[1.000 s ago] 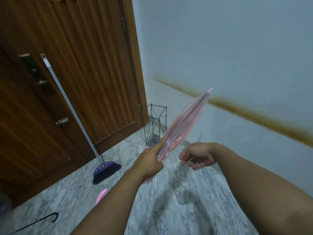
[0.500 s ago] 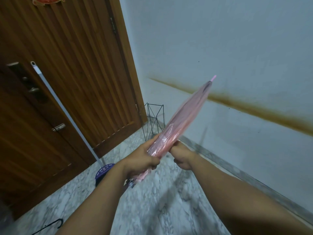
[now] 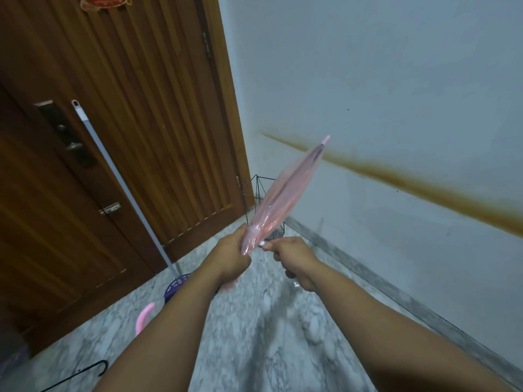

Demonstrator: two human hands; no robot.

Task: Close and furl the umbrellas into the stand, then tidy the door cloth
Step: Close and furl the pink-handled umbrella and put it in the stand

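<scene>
One pink umbrella (image 3: 285, 196), one black crook-handled umbrella (image 3: 85, 373), one wire umbrella stand (image 3: 259, 188), one broom (image 3: 121, 179), two hands: left (image 3: 230, 257), right (image 3: 295, 257).

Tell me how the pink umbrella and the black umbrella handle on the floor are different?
The pink umbrella is held up by both hands, left hand and right hand, tip raised; the black umbrella handle lies untouched on the floor. Both have hooked handles.

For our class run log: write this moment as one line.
left hand: grips pink umbrella | right hand: pinches its strap | stand: empty
</scene>
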